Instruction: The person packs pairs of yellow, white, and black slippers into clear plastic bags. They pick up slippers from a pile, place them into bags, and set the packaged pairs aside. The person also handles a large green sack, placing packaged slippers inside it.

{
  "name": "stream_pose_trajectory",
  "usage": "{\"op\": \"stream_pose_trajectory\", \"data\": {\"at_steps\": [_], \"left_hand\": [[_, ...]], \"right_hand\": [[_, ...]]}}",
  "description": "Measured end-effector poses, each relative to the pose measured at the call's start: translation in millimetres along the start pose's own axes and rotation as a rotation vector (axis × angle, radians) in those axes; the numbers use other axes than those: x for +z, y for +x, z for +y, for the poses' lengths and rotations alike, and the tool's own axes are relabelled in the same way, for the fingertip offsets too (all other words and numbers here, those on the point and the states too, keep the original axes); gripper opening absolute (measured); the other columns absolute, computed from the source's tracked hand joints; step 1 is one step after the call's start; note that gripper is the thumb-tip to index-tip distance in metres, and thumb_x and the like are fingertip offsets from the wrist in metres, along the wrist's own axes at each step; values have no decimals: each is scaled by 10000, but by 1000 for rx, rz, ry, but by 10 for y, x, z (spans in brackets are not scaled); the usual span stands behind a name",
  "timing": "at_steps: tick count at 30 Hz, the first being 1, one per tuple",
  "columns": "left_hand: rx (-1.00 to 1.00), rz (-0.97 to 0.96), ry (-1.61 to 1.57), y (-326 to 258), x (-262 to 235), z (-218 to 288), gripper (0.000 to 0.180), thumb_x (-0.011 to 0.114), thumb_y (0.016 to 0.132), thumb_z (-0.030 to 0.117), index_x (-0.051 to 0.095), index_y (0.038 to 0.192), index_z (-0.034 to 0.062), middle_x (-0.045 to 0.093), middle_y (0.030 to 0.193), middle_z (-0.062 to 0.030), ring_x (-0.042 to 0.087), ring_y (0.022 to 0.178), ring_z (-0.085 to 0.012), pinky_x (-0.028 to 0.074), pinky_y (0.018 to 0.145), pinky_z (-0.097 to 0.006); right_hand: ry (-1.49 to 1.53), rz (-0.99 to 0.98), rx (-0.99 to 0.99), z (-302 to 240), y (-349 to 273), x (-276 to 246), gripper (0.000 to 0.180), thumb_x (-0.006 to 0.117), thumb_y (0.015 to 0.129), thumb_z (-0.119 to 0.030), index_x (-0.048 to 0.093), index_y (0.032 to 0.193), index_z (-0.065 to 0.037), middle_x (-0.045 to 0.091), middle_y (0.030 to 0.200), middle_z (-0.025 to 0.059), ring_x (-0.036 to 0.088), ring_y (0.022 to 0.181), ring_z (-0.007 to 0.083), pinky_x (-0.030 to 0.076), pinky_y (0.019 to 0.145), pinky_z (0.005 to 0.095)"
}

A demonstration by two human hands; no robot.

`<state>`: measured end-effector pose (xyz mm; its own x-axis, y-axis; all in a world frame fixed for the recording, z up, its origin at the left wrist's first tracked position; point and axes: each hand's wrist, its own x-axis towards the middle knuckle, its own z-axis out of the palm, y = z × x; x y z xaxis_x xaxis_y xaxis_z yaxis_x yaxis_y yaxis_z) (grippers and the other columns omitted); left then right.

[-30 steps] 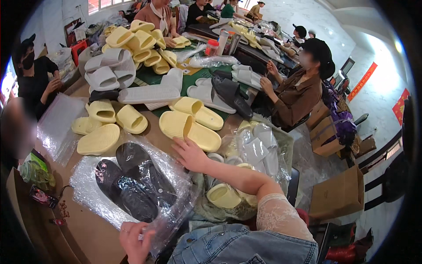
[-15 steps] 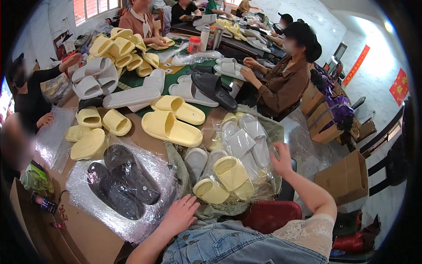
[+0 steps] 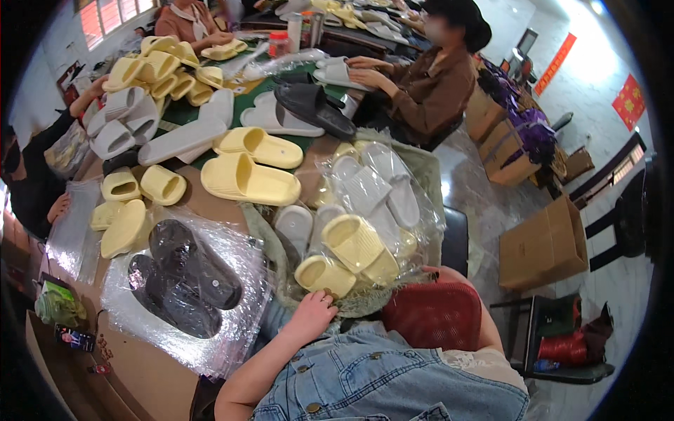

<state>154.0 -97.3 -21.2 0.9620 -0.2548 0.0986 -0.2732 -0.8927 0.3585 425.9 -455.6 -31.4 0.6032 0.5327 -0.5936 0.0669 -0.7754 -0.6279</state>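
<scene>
A green woven sack (image 3: 414, 284) stands open in front of me, filled with grey and yellow slide sandals in clear plastic. My left hand (image 3: 314, 313) is at its near rim, fingers curled over the edge beside a yellow slide sandal (image 3: 325, 276). My right hand (image 3: 441, 271) is at the sack's near right side, mostly hidden behind a red mesh chair back (image 3: 433, 321); its fingers do not show clearly. Left of the sack, a pair of black slide sandals (image 3: 184, 281) lies on a stack of clear plastic bags (image 3: 232, 344).
Loose yellow slide sandals (image 3: 249, 181), grey slide sandals (image 3: 184, 144) and black slide sandals (image 3: 316, 109) cover the table. A co-worker in brown (image 3: 435, 88) handles grey sandals at the far right. Cardboard boxes (image 3: 544, 242) and a black chair (image 3: 516, 330) stand on the right.
My right hand has come down from above the sack's right side to its near edge, behind the red chair back. My left hand has moved from the plastic bags to the sack's rim. The view has shifted.
</scene>
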Motion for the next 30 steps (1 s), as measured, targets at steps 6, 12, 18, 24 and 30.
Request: {"op": "stream_pose_trajectory", "data": {"at_steps": [6,12,18,24,30], "left_hand": [[-43,18,-250,68,-16,100,189,567,804,80,614,984,46,622,911,-125,608,907,-318,492,797,-434],[-125,144,-560,88,-301,163,242,548,832,52,591,1068,15,625,980,-186,603,952,-387,495,811,-447],[-442,596,-1135,-56,-652,83,198,536,912,65,564,1092,-12,608,954,-125,600,910,-301,457,830,-341],[-327,704,-1053,-305,-656,-169,108,508,954,64,550,1015,-13,589,943,-56,569,905,-187,429,845,-276],[-518,406,-1054,-409,-750,1,160,484,910,42,567,1044,15,606,859,-109,600,808,-256,461,756,-310]], "right_hand": [[722,217,182,-703,-336,35,316,616,949,-176,574,1204,6,687,955,108,653,715,203,534,639,354],[701,353,231,-739,-338,-321,230,638,939,-250,602,1033,-43,612,720,14,489,475,93,434,444,264],[819,185,-104,-1410,-14,-487,250,637,946,-299,641,913,-51,633,723,1,529,499,74,439,461,227],[172,223,-75,-1455,805,-1028,565,604,894,-580,679,921,-21,660,808,67,636,772,178,521,673,336],[146,958,126,-656,1905,-2154,872,611,775,-745,621,1209,11,665,1152,183,601,1121,294,438,967,432]]}}
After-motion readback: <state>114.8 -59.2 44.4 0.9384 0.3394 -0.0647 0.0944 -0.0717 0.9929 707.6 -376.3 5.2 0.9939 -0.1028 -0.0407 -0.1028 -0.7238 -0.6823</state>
